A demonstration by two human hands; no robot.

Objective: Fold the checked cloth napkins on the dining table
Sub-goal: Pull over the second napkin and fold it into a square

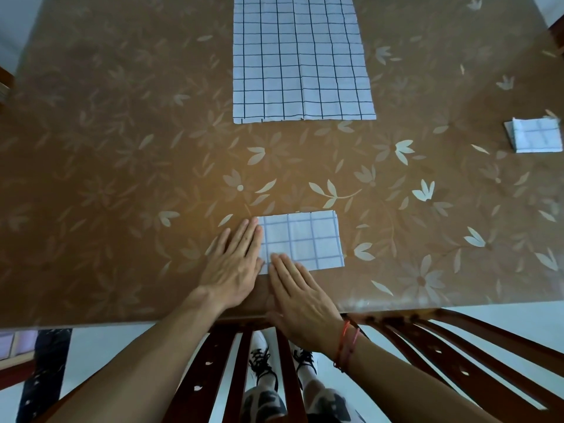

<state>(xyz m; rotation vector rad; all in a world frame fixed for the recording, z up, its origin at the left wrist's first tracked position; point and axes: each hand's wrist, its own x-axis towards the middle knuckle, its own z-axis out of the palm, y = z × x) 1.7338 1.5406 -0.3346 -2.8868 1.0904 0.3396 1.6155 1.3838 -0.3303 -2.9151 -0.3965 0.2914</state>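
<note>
- Brown floral dining table (122, 178) is seen from above.
- Unfolded checked napkin (300, 62) is spread at far centre.
- Folded checked napkin (308, 241) is laid near the front edge and touched by the flat, straight-fingered left hand (235, 267) and right hand (302, 297).
- Smaller folded napkin (535, 135) is set far right.

the folded napkin (305, 239) nearest the table edge is pale bluish white with a thin blue grid. the spread napkin (300, 56) further off is white, checked with darker, near-black lines. the small folded napkin (537, 137) at the right shows the same white with blue lines. the table cover (122, 148) is glossy brown, printed with cream flowers and leaves. the chair (219, 346) is dark red-brown wood. the string bracelet (346, 343) is red. the shoes (264, 361) are white with black laces.
</note>
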